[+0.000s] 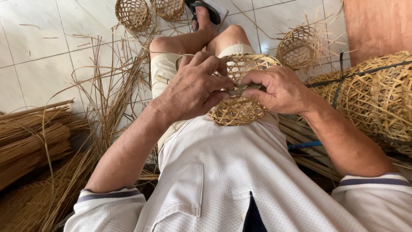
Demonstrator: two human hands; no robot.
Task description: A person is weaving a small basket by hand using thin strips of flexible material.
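1. The small woven basket [238,107] rests on the person's lap, against the white shirt [240,172], with its open-weave wall facing the camera and its rim tilted away toward the knees.
2. A thin flat strip [242,89] lies across the basket's rim, between the two hands; it looks like a binding splint, though its far end is hidden.
3. The left hand [193,86] curls over the near-left part of the rim, fingers bent down onto the weave and thumb pressing toward the strip. It is closed around the basket's edge, steadying it.
4. The right hand [279,88] pinches the strip between thumb and forefinger, the other fingers folded in behind. The pinch is tight, with no gap showing.
5. By my reading, the step in hand is working the strip along or into the rim, so the weaving of the body seems done and the edge is being finished.
6. The next move probably calls for keeping the strip taut and flat while the left hand turns or holds the basket firm, so the strip does not kink or slip out.
7. Farther out: loose cane strips [107,86] spread on the tiled floor [34,43], bundles of cane [30,137] at the left, three other small baskets [133,13] beyond the knees, and a roll of woven lattice [377,94] at the right.
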